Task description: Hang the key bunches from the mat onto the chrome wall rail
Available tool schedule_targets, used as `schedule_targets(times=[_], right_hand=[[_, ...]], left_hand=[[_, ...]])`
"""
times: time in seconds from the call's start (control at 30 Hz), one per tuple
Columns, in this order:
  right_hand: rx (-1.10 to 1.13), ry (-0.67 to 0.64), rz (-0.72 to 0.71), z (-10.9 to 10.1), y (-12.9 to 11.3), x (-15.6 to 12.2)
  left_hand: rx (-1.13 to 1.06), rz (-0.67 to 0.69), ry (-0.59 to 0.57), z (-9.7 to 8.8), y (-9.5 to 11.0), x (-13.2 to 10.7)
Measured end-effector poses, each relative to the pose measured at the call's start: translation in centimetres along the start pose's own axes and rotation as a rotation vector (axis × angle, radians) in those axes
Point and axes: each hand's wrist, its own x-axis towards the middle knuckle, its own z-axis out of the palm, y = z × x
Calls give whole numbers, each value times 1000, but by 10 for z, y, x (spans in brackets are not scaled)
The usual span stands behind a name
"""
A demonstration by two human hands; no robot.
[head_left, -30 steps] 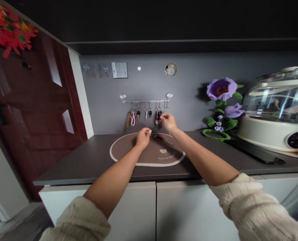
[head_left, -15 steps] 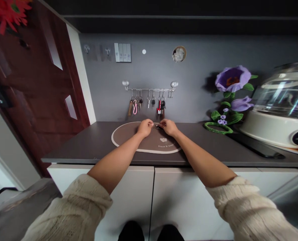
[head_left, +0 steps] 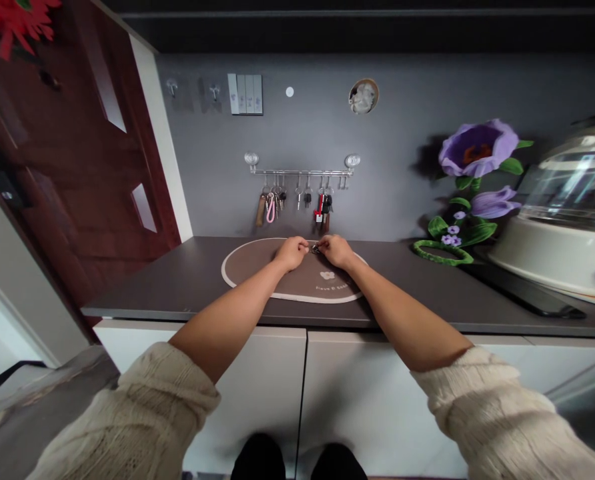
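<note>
Over the brown oval mat [head_left: 257, 270], my two hands are close together with their fingers bent. My right hand [head_left: 335, 251] pinches a small bunch of keys [head_left: 315, 249], dark and shiny metal, at its left side. To the left of the keys is my left hand [head_left: 292, 253], thumb and fingers pressed together; whatever lies between those fingertips is too small to make out. Behind both hands, a clear hook rail [head_left: 302, 173] on the grey wall carries several hanging key sets, among them a pink loop [head_left: 270, 209] and a red tag [head_left: 320, 208].
The dark countertop [head_left: 167, 273] runs above white cabinet doors [head_left: 257, 373]. Purple artificial flowers [head_left: 479, 152], a black phone [head_left: 537, 299] and a white appliance with a clear lid [head_left: 557, 243] stand or lie at the right. A dark red door [head_left: 77, 173] is at the left.
The view has shifted slightly. Both hands stay over the mat in nearly the same pose, and the small metal keys remain between them.
</note>
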Motion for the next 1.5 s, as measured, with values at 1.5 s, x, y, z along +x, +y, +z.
schedule_targets(times=[1.5], right_hand=[[892,154,116,-40,-1,-14]], left_hand=[[-185,163,37,4,13,-2]])
